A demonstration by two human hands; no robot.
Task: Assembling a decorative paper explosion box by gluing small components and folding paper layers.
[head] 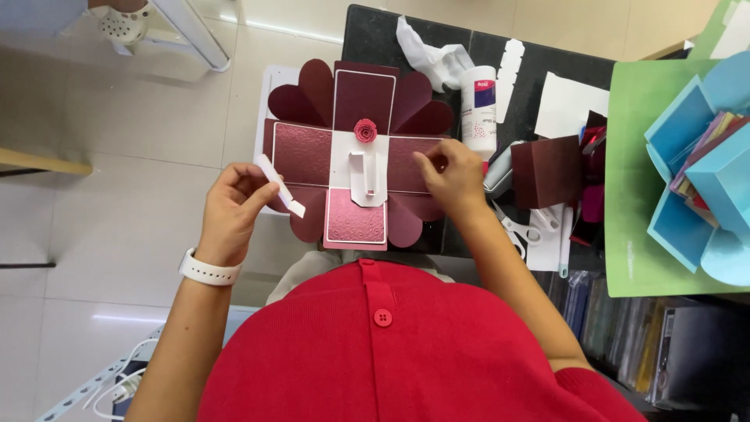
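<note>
While the big dark red paper card, unfolded into a cross with heart-shaped flaps [355, 144], lies flat near the front of the black counter [375, 39], both hands work at it. The left hand [233, 211] is closed in a pinch on a small folded white paper strip [280, 184], held up just left of the card. The right hand [451, 173] rests on the card's right arm, fingertips pressed together on the paper; you cannot tell if its grip holds anything.

A little red paper rose [365, 130] sits in the card's white middle, and a white paper tab [367, 178] stands just below it. A white watch band [208, 271] wraps the left wrist.

Just right of the card stands a white glue bottle [478, 101]. Behind it lies a crumpled white tissue [430, 55]. White-handled scissors [531, 228] lie by the right forearm, near a dark red paper box [547, 170]. Farther right, a green sheet [637, 195] carries a blue paper box with open flaps [703, 164].
</note>
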